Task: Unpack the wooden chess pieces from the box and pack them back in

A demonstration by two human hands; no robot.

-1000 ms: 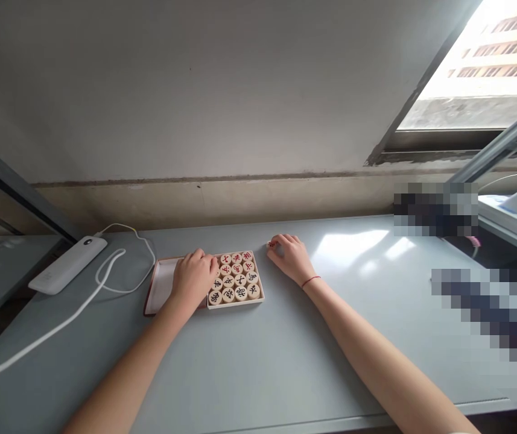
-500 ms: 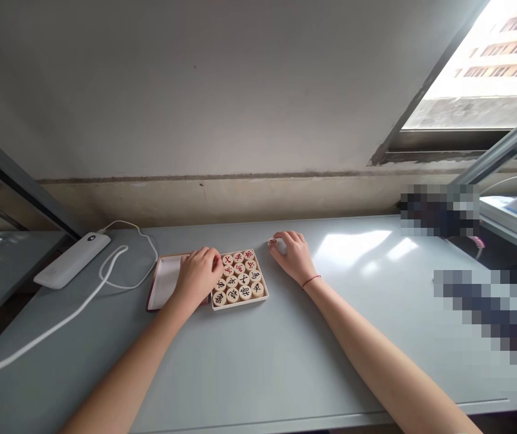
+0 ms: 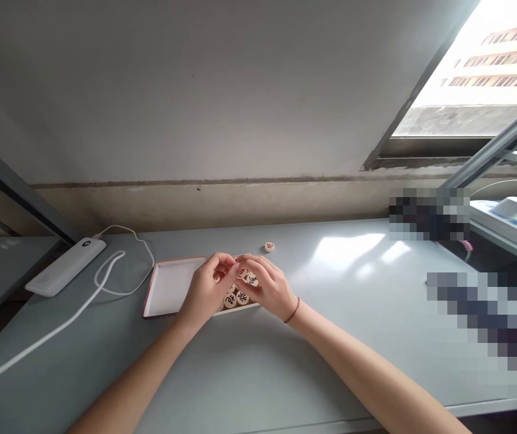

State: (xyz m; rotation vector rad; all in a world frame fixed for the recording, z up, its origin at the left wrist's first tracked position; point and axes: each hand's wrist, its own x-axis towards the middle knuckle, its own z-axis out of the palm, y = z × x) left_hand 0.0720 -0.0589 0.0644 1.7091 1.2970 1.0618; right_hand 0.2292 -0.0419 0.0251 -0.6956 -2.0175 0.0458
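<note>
Over the white box [image 3: 241, 309] of round Chinese chess pieces [image 3: 242, 298], my two hands meet at their fingertips. My left hand [image 3: 210, 288] is closed in a pinch above the box's left part. From the other side my right hand [image 3: 271, 288], a thin red cord at its wrist, arches over the pieces with fingers and thumb drawn together. Whatever sits between the fingertips is hidden. Red and black characters show on the pieces that are visible. One loose chess piece [image 3: 269, 246] with a red character lies on the table behind my right hand.
The open box lid [image 3: 170, 286], white inside, lies left of the box. A white power bank [image 3: 66, 267] with a white cable [image 3: 68, 322] is at the far left. A wall stands behind the grey table [image 3: 240, 374]. Blurred-out items and a power strip [image 3: 516, 220] are at right.
My right hand has let go of the loose piece and moved left over the box. My left hand has shifted slightly right to meet it. The view has tilted slightly.
</note>
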